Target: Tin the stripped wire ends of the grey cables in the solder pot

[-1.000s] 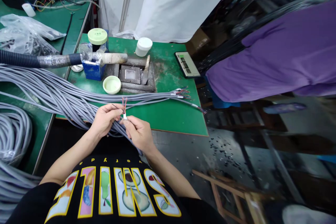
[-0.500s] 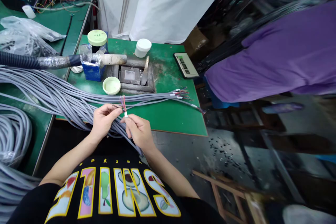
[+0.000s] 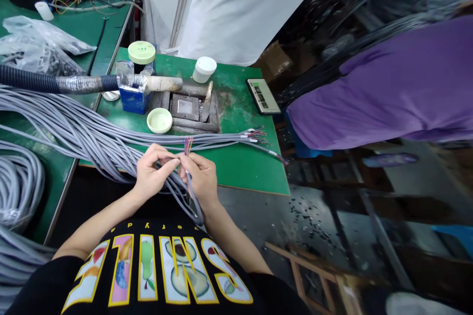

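Note:
A grey multi-core cable (image 3: 190,186) is gripped in my right hand (image 3: 202,177), close to its stripped end. From that end a fan of thin coloured wires (image 3: 188,144), red, orange and purple, sticks up past the fingers. My left hand (image 3: 152,171) is closed beside it, thumb and forefinger pinching a thin dark strand at the cable end. Both hands meet at the front edge of the green table (image 3: 254,172). Behind them a bundle of grey cables (image 3: 111,145) runs across, with stripped, coloured wire ends (image 3: 254,134) at the right.
A sunken solder pot (image 3: 185,107) with a scraper (image 3: 207,103) lies behind the cables. Around it are a pale green dish (image 3: 159,120), a white tub (image 3: 204,69), a hose (image 3: 77,84) and a phone (image 3: 263,96). People in white (image 3: 236,15) and purple (image 3: 391,83) are nearby.
Both hands have shifted slightly right and come closer together. My right fingers now cover the white band below the coloured wires, which stand more upright.

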Tool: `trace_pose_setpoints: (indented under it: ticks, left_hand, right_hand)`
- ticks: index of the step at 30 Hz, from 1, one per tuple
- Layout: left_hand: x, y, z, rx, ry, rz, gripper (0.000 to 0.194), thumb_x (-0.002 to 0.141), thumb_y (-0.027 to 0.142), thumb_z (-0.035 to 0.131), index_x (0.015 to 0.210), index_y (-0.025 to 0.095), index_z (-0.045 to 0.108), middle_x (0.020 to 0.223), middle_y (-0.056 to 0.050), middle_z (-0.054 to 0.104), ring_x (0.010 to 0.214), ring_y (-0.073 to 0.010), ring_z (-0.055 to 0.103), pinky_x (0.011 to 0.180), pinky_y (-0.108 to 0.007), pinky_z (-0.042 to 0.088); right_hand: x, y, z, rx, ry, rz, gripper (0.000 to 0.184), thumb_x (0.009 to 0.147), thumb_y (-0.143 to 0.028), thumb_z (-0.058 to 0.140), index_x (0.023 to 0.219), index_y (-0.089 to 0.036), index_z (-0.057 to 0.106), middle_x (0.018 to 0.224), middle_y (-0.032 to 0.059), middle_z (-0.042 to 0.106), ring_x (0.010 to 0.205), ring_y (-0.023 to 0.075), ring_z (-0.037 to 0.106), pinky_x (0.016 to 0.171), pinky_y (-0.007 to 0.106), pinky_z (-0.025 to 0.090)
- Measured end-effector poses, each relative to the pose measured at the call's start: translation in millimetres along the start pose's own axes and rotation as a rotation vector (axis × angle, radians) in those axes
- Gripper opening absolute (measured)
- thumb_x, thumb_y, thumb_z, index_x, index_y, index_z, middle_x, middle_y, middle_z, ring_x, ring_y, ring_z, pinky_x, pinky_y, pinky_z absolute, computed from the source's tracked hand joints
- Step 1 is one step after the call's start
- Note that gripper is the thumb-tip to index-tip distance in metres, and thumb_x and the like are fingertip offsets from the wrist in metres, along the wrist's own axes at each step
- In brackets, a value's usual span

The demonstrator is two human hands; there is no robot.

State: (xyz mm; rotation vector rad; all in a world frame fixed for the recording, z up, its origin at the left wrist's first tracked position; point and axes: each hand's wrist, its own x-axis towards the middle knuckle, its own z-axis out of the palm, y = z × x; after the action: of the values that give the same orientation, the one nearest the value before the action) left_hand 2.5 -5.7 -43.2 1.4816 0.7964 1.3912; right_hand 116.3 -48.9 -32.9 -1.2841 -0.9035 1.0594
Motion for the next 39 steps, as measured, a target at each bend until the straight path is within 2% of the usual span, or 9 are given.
trace_pose_setpoints:
  ticks: [3, 6, 11, 15, 18, 21, 25, 29, 39]
  left_hand:
    - [0.9, 0.8, 4.1, -0.227, 0.038, -0.293, 0.021, 0.069, 0.036, 0.077, 0.065, 0.019, 0.068, 0.064, 0.002, 0.056, 0.061, -0.0097, 0.05, 0.061, -0.024, 0.042]
    - [3.5, 1.9, 6.4, -0.377, 0.059, -0.467, 0.03, 0.062, 0.041, 0.081, 0.059, 0.017, 0.063, 0.062, 0.003, 0.056, 0.058, -0.0084, 0.047, 0.061, -0.024, 0.042]
    - [6.1, -0.5, 8.6, -0.474, 0.077, -0.545, 0.035, 0.055, 0.042, 0.084, 0.056, 0.016, 0.061, 0.058, 0.004, 0.054, 0.055, -0.0069, 0.043, 0.058, -0.022, 0.039]
    - [6.2, -2.7, 8.2, -0.464, 0.065, -0.585, 0.031, 0.06, 0.042, 0.08, 0.06, 0.016, 0.063, 0.056, 0.004, 0.053, 0.052, -0.007, 0.042, 0.055, -0.022, 0.036]
    - [8.4, -2.7, 0.5, -0.272, -0.001, -0.451, 0.022, 0.067, 0.037, 0.075, 0.068, 0.017, 0.068, 0.062, 0.001, 0.058, 0.056, -0.0095, 0.047, 0.058, -0.024, 0.038]
    - [12.4, -6.6, -12.5, 0.101, -0.114, -0.148, 0.011, 0.075, 0.029, 0.068, 0.075, 0.018, 0.07, 0.073, -0.003, 0.064, 0.067, -0.0136, 0.053, 0.066, -0.028, 0.042]
    - [13.8, -19.8, -23.8, 0.51, -0.248, 0.082, 0.016, 0.085, 0.028, 0.058, 0.076, 0.018, 0.067, 0.078, -0.006, 0.066, 0.078, -0.0186, 0.056, 0.075, -0.033, 0.043]
    - [10.7, -27.4, -23.3, 0.693, -0.382, 0.107, 0.019, 0.089, 0.03, 0.054, 0.079, 0.018, 0.065, 0.082, -0.006, 0.067, 0.08, -0.0197, 0.056, 0.074, -0.033, 0.042]
    - [9.8, -28.0, -21.5, 0.724, -0.42, 0.092, 0.017, 0.089, 0.03, 0.054, 0.082, 0.019, 0.065, 0.082, -0.005, 0.066, 0.079, -0.0191, 0.056, 0.067, -0.032, 0.037]
  right_hand:
    - [0.5, -7.0, 2.0, -0.153, 0.105, -0.118, 0.028, 0.079, -0.033, 0.058, 0.055, -0.02, 0.057, 0.051, -0.0033, 0.05, 0.048, 0.0097, 0.043, 0.051, 0.026, 0.037]
    - [2.7, -11.7, 1.3, -0.301, 0.13, -0.212, 0.021, 0.078, -0.031, 0.059, 0.059, -0.021, 0.061, 0.055, -0.0017, 0.054, 0.054, 0.0122, 0.046, 0.057, 0.028, 0.04]
    - [10.0, -15.3, 1.5, -0.375, 0.117, -0.284, 0.023, 0.079, -0.032, 0.06, 0.059, -0.02, 0.062, 0.058, -0.0008, 0.056, 0.056, 0.0126, 0.048, 0.059, 0.028, 0.041]
    - [19.3, -23.3, 4.0, -0.385, 0.077, -0.332, 0.022, 0.079, -0.03, 0.06, 0.06, -0.02, 0.061, 0.057, -0.0016, 0.054, 0.054, 0.0117, 0.046, 0.057, 0.027, 0.04]
    - [37.2, -33.1, 2.0, -0.457, 0.041, -0.343, 0.028, 0.078, -0.032, 0.059, 0.053, -0.02, 0.053, 0.054, -0.0024, 0.048, 0.053, 0.0108, 0.042, 0.055, 0.026, 0.037]
    - [68.8, -40.8, -1.8, -0.592, -0.043, -0.322, 0.032, 0.075, -0.033, 0.058, 0.049, -0.019, 0.047, 0.05, -0.0029, 0.043, 0.052, 0.0101, 0.039, 0.053, 0.026, 0.032]
    - [115.4, -41.3, 1.7, -0.783, -0.216, -0.224, 0.034, 0.071, -0.03, 0.058, 0.044, -0.019, 0.041, 0.045, -0.0049, 0.033, 0.05, 0.0082, 0.031, 0.051, 0.026, 0.025]
    - [142.2, -33.8, 14.3, -0.985, -0.328, -0.165, 0.032, 0.069, -0.025, 0.059, 0.041, -0.017, 0.046, 0.044, -0.0049, 0.035, 0.05, 0.0082, 0.034, 0.052, 0.026, 0.023]
    - [153.0, -21.0, 26.6, -1.362, -0.421, -0.148, 0.022, 0.075, -0.022, 0.058, 0.062, -0.015, 0.074, 0.053, 0.0003, 0.055, 0.056, 0.0125, 0.048, 0.054, 0.026, 0.024]
